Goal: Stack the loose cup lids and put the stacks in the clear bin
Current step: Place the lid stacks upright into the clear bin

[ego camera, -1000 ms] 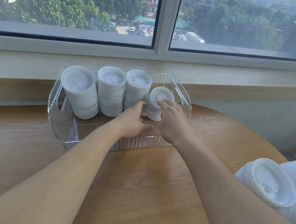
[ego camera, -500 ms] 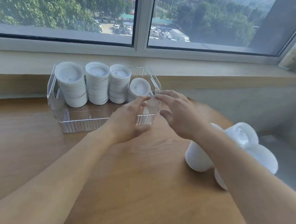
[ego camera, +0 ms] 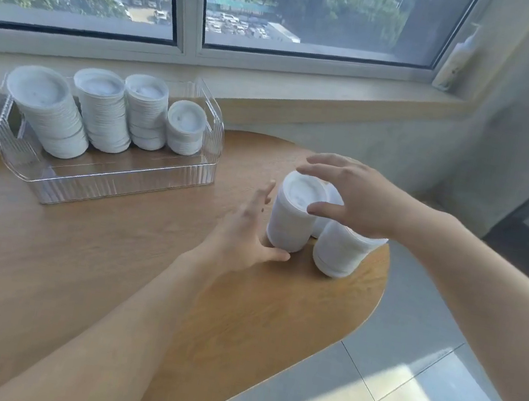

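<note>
While spread wide, both hands (ego camera: 294,219) around one lid stack (ego camera: 291,218).

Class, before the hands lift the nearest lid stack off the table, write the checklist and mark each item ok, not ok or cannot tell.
1. Left hand free, beside the nearest stack: ok.
2. Right hand free, above it: ok.
3. Grip closed round the stack: not ok, both hands open.
4. Room in the clear bin in front of its four stacks: ok.
5. Neighbouring stack apart from it: cannot tell.
</note>
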The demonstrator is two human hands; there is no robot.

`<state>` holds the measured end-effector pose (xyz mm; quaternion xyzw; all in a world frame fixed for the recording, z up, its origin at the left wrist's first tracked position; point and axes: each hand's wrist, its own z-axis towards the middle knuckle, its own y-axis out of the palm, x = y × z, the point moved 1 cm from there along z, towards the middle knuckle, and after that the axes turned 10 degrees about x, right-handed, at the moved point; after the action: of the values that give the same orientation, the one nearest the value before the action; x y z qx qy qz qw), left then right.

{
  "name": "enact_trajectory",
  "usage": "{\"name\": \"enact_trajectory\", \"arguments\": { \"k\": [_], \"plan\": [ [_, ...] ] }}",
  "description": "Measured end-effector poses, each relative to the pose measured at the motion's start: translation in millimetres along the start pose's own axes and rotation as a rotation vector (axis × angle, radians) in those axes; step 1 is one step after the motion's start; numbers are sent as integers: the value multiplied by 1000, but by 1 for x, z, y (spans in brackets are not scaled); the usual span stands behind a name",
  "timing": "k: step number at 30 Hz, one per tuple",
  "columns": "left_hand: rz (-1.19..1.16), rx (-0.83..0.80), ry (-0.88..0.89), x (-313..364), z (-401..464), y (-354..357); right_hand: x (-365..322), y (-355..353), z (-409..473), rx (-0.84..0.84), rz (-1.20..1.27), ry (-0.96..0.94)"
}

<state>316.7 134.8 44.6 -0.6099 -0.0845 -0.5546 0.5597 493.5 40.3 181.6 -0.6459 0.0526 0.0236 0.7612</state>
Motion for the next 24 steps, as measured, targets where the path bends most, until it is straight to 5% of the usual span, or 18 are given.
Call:
{"name": "enact_trajectory", "arguments": {
  "k": [11, 24],
  "plan": [
    [-62, 56, -88, -18, 14, 54, 20, 21, 5, -35, -29, 0],
    [-96, 131, -59, -23, 14, 25, 3, 19, 21, -3, 11, -45]
  ]
}}
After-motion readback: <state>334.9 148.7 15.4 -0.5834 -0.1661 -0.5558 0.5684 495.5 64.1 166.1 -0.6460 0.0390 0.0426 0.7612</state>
